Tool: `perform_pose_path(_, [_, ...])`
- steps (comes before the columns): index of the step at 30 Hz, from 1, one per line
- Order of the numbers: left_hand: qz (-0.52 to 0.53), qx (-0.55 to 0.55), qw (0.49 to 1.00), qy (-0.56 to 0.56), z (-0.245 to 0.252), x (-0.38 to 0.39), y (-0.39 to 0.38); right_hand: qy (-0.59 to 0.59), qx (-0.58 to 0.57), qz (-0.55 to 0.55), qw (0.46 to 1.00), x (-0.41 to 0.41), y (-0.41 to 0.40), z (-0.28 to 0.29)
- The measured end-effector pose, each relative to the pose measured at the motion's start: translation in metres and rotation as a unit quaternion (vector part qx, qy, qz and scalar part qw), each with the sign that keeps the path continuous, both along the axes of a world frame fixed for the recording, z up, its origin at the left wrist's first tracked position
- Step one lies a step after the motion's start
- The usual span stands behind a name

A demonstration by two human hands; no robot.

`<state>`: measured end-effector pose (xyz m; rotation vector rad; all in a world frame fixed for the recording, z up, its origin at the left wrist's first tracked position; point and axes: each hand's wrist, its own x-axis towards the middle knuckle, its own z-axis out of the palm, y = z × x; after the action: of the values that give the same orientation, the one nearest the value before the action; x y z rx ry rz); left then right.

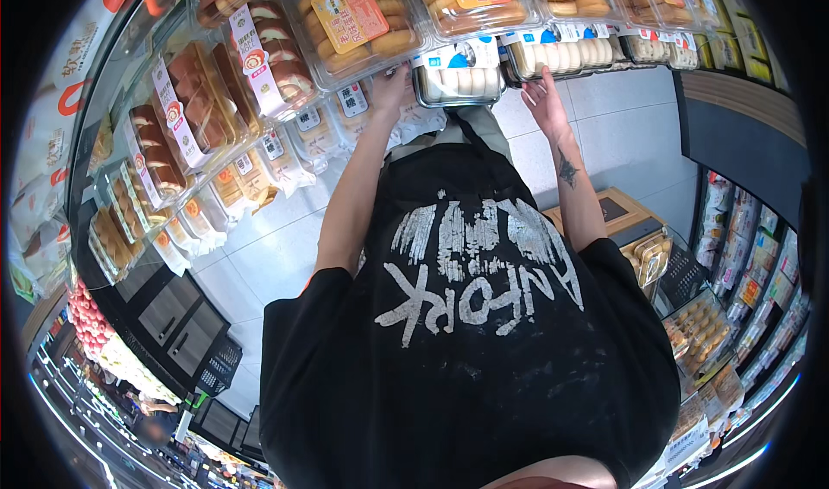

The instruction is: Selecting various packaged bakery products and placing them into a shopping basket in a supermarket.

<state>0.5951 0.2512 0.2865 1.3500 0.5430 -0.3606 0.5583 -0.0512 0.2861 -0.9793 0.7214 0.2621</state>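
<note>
My left hand [391,86] reaches in at the shelf edge, close to the left side of a clear plastic box of white pastries [458,82]. Its fingers are partly hidden under an upper box of round golden cakes [356,22], so its grip does not show. That pastry box sticks out towards me further than its neighbour. My right hand [545,103] is raised with fingers apart, its fingertips at the front edge of a second box of white pastries [560,55]. Nothing shows inside the right palm.
Chocolate roll cakes [275,61] in clear boxes line the upper shelf at left. Below them hang bagged pastries [317,129]. Behind me on the right are a wooden-topped stand [609,213] and boxed baked goods [699,330]. Another person [155,421] is far off at lower left.
</note>
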Motion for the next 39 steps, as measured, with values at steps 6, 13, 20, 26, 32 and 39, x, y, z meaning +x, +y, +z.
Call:
perform_pose_path(6, [-0.155,0.136,0.978,0.02,0.012,-0.004,-0.012,-0.002,0.0,0.001,1.0,0.0,0.0,-0.004])
perform_pose_path(13, [-0.139,0.062,0.987,0.051,0.006,-0.005,-0.016,0.001,-0.033,0.003,0.999,0.001,0.001,-0.007])
perform_pose_path(20, [-0.079,0.009,0.995,0.052,0.016,-0.008,-0.03,0.008,-0.068,0.009,0.998,0.0,0.003,-0.013])
perform_pose_path(26, [-0.157,0.075,0.984,0.033,0.009,0.006,-0.032,0.006,-0.076,-0.006,0.997,-0.001,0.001,-0.012])
perform_pose_path(32, [-0.153,0.124,0.98,0.021,0.023,-0.007,-0.041,-0.005,-0.084,0.034,0.996,-0.003,0.003,-0.002])
perform_pose_path(39, [-0.154,0.094,0.984,0.003,0.021,-0.012,-0.039,0.012,-0.04,-0.015,0.999,-0.006,-0.003,-0.012])
